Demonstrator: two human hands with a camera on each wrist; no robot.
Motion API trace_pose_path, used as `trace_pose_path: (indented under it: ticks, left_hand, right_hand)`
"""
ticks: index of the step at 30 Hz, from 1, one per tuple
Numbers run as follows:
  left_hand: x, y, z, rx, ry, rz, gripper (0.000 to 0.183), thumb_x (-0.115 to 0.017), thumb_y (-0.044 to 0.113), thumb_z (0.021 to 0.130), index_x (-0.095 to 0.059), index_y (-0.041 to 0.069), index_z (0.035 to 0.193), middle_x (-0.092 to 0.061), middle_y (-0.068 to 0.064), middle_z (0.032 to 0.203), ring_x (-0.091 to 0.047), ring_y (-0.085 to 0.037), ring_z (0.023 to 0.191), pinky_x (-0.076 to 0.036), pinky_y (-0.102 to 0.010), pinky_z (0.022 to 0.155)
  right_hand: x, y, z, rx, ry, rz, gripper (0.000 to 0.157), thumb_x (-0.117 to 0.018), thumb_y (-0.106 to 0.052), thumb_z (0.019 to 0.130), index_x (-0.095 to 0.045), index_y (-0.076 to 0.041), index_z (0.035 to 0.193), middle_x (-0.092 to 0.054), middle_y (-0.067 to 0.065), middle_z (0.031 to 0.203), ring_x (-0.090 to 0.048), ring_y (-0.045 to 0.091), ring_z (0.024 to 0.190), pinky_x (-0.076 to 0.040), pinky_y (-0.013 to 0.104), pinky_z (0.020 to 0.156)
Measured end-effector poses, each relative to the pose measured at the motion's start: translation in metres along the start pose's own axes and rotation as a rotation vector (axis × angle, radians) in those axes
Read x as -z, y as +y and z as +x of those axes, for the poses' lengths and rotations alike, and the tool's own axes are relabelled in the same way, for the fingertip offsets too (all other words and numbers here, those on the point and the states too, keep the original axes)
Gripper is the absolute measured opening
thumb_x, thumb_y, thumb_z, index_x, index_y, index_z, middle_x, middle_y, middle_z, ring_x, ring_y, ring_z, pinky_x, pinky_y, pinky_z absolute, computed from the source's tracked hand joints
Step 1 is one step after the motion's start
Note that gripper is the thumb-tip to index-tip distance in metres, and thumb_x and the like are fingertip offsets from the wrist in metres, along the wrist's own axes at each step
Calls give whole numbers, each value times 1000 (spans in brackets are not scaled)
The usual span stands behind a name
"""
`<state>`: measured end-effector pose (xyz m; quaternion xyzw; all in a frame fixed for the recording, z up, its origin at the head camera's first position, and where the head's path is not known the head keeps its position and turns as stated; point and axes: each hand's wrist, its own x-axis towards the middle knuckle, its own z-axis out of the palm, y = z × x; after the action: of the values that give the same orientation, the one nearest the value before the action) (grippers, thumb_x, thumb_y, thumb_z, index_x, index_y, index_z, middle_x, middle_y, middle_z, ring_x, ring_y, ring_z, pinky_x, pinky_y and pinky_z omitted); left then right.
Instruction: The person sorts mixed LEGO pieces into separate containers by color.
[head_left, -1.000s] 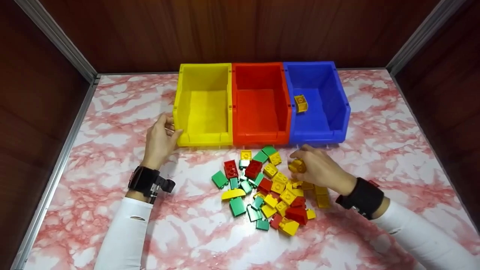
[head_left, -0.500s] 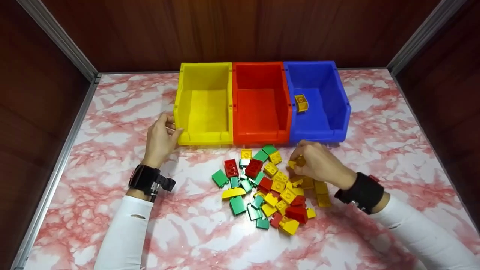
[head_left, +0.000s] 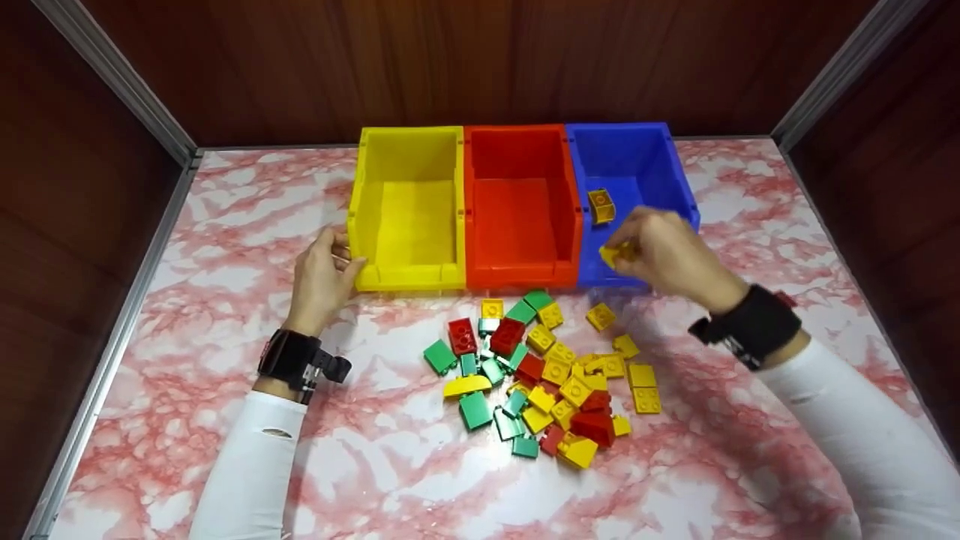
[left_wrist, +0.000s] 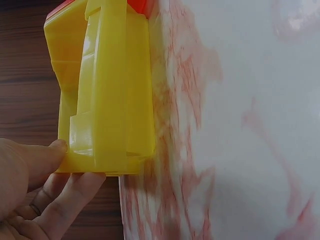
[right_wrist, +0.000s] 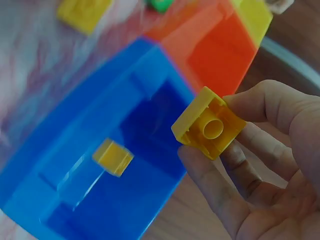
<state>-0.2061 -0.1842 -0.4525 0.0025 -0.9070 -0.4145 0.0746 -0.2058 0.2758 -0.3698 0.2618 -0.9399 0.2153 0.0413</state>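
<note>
Pinching a hollow yellow plastic brick (right_wrist: pixel 207 125), with a round tube inside, between thumb and fingers of the right hand (head_left: pixel 671 251), above the open-fronted blue bin (head_left: pixel 622 154). Gripping the smooth yellow bin (head_left: pixel 409 280) at its front corner between thumb and bent fingers of the left hand (head_left: pixel 319 277). Facing a loose heap of glossy, studded blocks (head_left: pixel 556 373). Working on a pink-veined, marbled tabletop (head_left: pixel 420 487), walled by dark wood-grained panels (head_left: pixel 480 60) and metal edging (head_left: pixel 116 75).
</note>
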Motion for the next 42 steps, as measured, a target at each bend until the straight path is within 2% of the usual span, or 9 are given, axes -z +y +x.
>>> trace_pose_path:
  ticks: [5, 11, 17, 20, 24, 27, 33, 39, 42]
  left_hand:
    - [0, -1, 1, 0, 0, -12, 29, -70, 6, 100, -58, -5, 123, -68, -23, 111, -68, -34, 97, -59, -44, 90]
    - [-1, -2, 1, -19, 8, -14, 29, -71, 5, 99, -58, -5, 123, -68, -23, 110, -67, -33, 96, -58, -41, 89]
    - [-2, -1, 1, -36, 16, -2, 28, -72, 6, 99, -58, -6, 120, -69, -23, 107, -69, -36, 94, -58, -42, 86]
    - [-2, -1, 1, -34, 12, -8, 27, -71, 5, 99, -58, -6, 120, -69, -23, 107, -69, -36, 94, -59, -43, 86]
    - [-2, -2, 1, -29, 7, -17, 27, -71, 5, 99, -58, -6, 121, -68, -24, 108, -69, -35, 95, -59, -43, 87]
    - [-1, -3, 1, -24, 5, -18, 27, -70, 6, 100, -58, -6, 121, -68, -24, 109, -69, -35, 95, -59, -44, 88]
    - [-1, -2, 0, -23, 0, -15, 28, -70, 6, 100, -58, -6, 121, -68, -24, 110, -69, -35, 96, -59, -44, 88]
    - [-1, -2, -1, -29, -2, -10, 28, -70, 6, 100, -57, -6, 122, -67, -23, 109, -67, -34, 95, -57, -41, 87]
    - [-1, -2, -1, -35, -3, -7, 29, -70, 6, 100, -56, -6, 122, -67, -23, 109, -67, -35, 95, -57, -42, 87]
  right_hand:
    - [-1, 23, 27, -61, 4, -29, 17, -80, 3, 79, -82, 3, 95, -77, 23, 98, -73, 40, 96, -62, 57, 82]
    - [-12, 51, 50, -189, -119, -52, 18, -83, -3, 80, -82, 3, 97, -80, 23, 103, -74, 44, 100, -60, 60, 87]
    - [-21, 70, 60, -241, -187, -99, 8, -79, -5, 80, -83, -1, 87, -80, 18, 90, -73, 36, 85, -61, 56, 79]
    - [-24, 76, 62, -269, -207, -101, 10, -77, -5, 82, -82, 1, 88, -80, 19, 89, -72, 35, 81, -60, 54, 77]
    - [-27, 82, 62, -271, -228, -107, 15, -77, -6, 84, -81, 3, 94, -79, 22, 95, -72, 39, 85, -59, 57, 81]
    - [-27, 82, 60, -268, -229, -94, 23, -79, -10, 86, -79, 5, 104, -79, 24, 104, -73, 43, 96, -58, 61, 87]
    - [-13, 72, 46, -249, -189, -60, 53, -83, -17, 87, -66, 9, 131, -69, 34, 126, -63, 51, 120, -51, 66, 102]
    - [8, 48, 24, -193, -225, -113, 69, -90, -23, 82, -63, 6, 138, -66, 31, 134, -59, 45, 123, -51, 64, 105]
    - [13, 35, 9, -164, -218, -131, 68, -91, -29, 82, -66, 4, 135, -68, 28, 132, -59, 44, 121, -53, 64, 102]
